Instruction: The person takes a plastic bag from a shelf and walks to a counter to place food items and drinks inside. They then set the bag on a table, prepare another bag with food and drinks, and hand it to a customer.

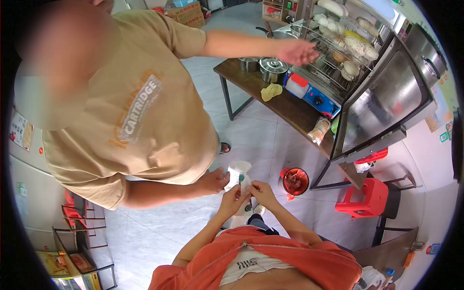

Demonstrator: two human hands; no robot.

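My left hand (231,195) and my right hand (260,191) are raised together in front of my orange jacket, both pinching a white plastic bag (239,173). A person in a tan T-shirt (140,111) stands close at the left. One of that person's hands (213,181) touches the bag's left side. Their other hand (298,51) reaches out to the wire rack (333,50) of the open steamer cabinet, which holds several white buns (355,46).
A dark wooden table (290,106) carries metal pots, a yellow cloth, a blue appliance and a bagged item. The cabinet's glass door (382,104) stands swung open. A red bucket (296,181) and red stool (363,197) sit on the tiled floor. Shelving stands at lower left.
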